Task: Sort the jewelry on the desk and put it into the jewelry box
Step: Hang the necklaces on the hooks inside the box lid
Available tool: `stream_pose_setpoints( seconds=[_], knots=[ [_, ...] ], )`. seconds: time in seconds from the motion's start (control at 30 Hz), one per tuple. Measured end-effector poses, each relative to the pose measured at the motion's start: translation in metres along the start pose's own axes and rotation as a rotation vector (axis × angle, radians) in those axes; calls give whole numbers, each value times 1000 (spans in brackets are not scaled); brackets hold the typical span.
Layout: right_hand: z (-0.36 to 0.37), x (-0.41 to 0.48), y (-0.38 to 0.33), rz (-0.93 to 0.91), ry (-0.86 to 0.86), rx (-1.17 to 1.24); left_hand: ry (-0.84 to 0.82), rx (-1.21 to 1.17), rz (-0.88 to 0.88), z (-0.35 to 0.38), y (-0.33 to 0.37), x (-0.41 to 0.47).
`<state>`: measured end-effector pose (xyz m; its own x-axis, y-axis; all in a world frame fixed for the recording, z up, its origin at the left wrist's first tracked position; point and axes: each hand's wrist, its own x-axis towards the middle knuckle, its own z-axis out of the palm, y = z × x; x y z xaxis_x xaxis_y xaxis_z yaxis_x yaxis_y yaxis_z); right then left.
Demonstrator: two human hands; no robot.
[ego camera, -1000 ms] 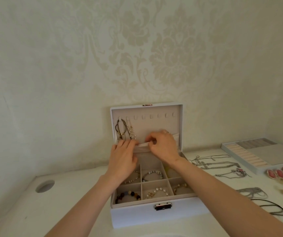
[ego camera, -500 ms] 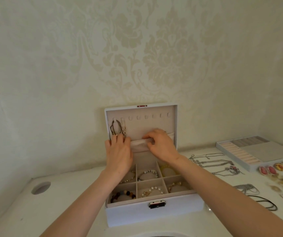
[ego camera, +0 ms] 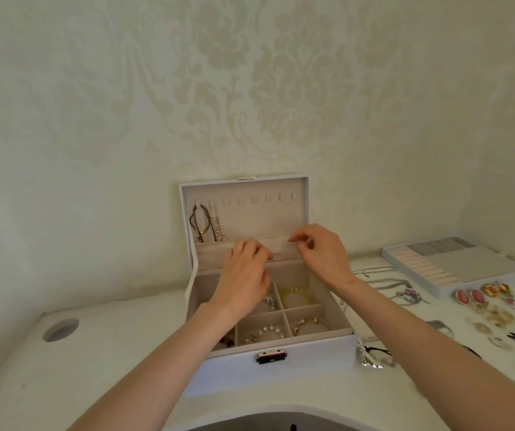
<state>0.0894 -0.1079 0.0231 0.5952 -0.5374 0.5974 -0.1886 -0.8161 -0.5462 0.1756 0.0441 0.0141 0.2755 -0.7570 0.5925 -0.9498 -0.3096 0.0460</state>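
Jewelry box (ego camera: 274,368) stands open on the white tabletop (ego camera: 109,368), bracelets (ego camera: 264,332) in its compartments. The right hand (ego camera: 324,256) pinches the top edge of the lid pocket (ego camera: 215,255). The left hand (ego camera: 243,278) curls its fingers against that pocket — whether it grips cannot be told. Necklaces (ego camera: 201,223) hang from the lid's left hooks — chains (ego camera: 380,279) and earrings (ego camera: 471,297) lie loose to the right.

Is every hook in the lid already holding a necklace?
No, necklaces hang only from the two leftmost hooks; the other hooks are bare.
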Motion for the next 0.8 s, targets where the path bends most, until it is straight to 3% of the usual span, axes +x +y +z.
stream_pose_setpoints(
  seconds=[0.1,0.27,0.37,0.6,0.8],
  knots=[
    [-14,-1,25,139,10,-69,2,-48,46,5,11,5],
    [-21,-3,77,298,-270,-306,35,-151,119,15,20,5],
    [-21,-6,96,352,-335,-329,30,-160,147,19,17,2],
    [-13,-1,112,334,-351,-310,26,-163,132,20,17,1],
    [-12,2,113,199,-465,-341,21,-174,124,20,17,0]
  ],
)
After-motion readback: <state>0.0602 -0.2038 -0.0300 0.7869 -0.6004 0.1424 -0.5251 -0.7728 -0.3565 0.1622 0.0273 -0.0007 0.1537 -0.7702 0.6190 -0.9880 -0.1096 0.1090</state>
